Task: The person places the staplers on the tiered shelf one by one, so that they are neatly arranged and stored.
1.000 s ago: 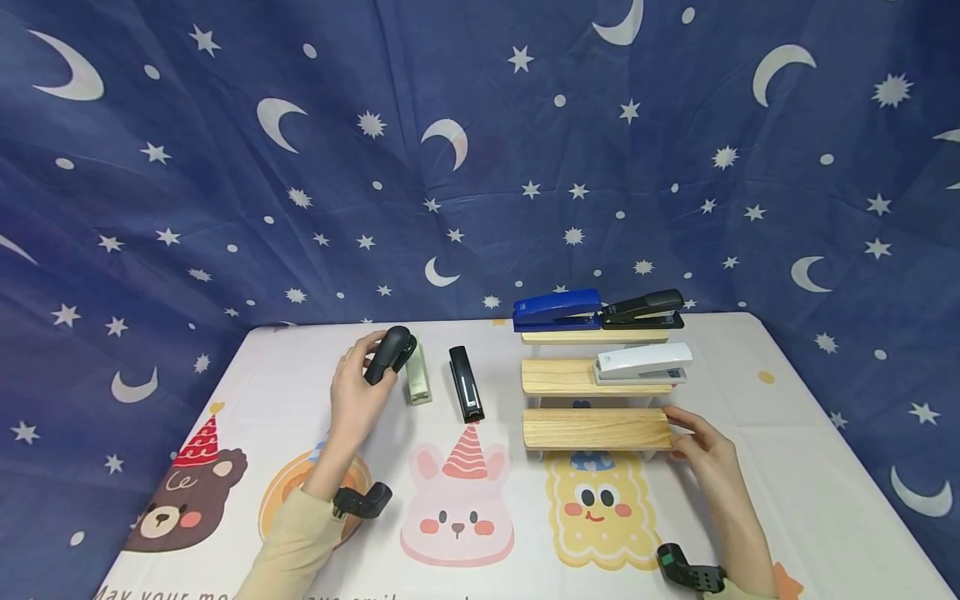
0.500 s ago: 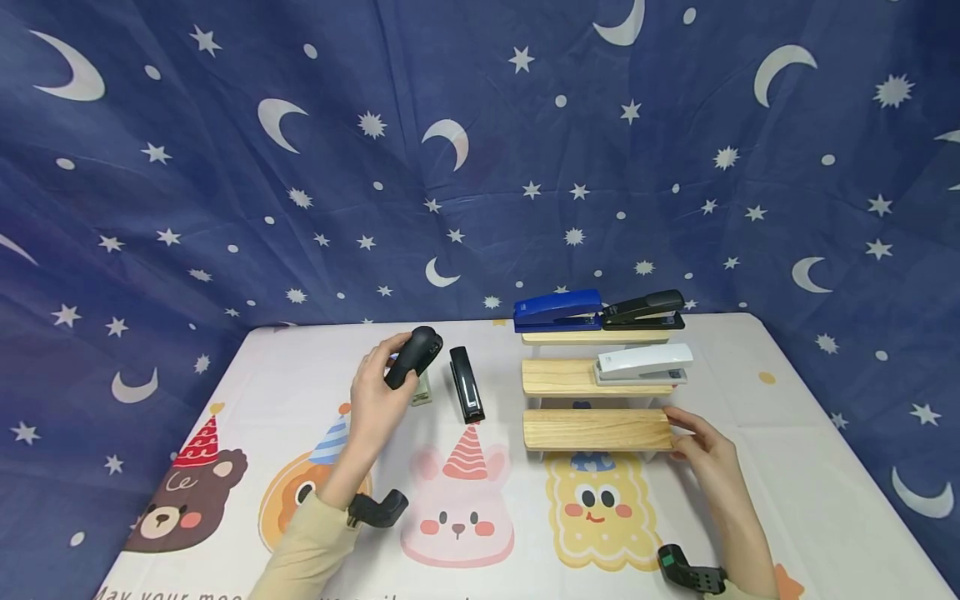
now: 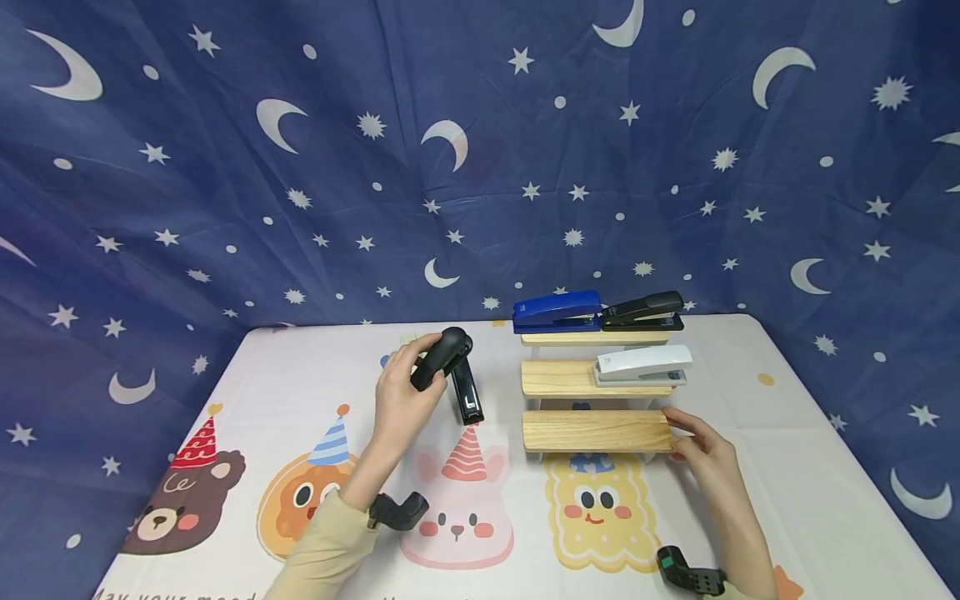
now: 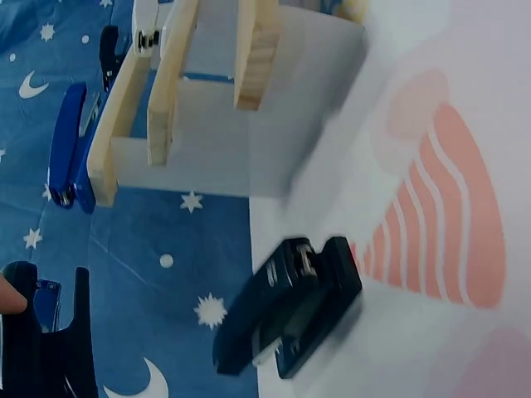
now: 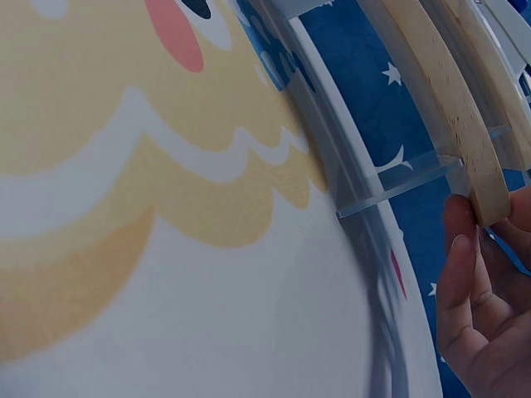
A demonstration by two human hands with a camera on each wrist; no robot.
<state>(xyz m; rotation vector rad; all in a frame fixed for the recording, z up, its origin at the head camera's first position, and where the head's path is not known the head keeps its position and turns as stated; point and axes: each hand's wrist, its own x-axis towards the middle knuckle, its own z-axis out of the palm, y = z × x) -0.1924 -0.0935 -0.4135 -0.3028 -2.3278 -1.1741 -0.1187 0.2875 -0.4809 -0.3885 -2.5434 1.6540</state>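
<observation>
My left hand [image 3: 405,400] holds a rounded black stapler [image 3: 442,358] raised above the table. Behind that stapler, a slimmer black stapler [image 3: 467,396] lies on the cloth, and the left wrist view shows this slim stapler [image 4: 286,307] apart from the held one [image 4: 50,340]. A pale green stapler [image 3: 407,339] is almost wholly hidden behind my left hand. At the right, my right hand [image 3: 708,454] pinches the right end of the lowest board [image 3: 596,431] of a three-step wooden rack; its fingers [image 5: 458,265] touch the board's end in the right wrist view.
A blue stapler [image 3: 557,312] and a black stapler [image 3: 642,310] stand end to end on the top board [image 3: 592,339]. On the right part of the middle board [image 3: 555,377] sits a white stapler [image 3: 642,365]. A starry blue curtain [image 3: 480,167] hangs behind the table.
My left hand has moved to the right with the rounded black stapler, from beside the pale green stapler to in front of the slim black one. My right hand stays at the rack.
</observation>
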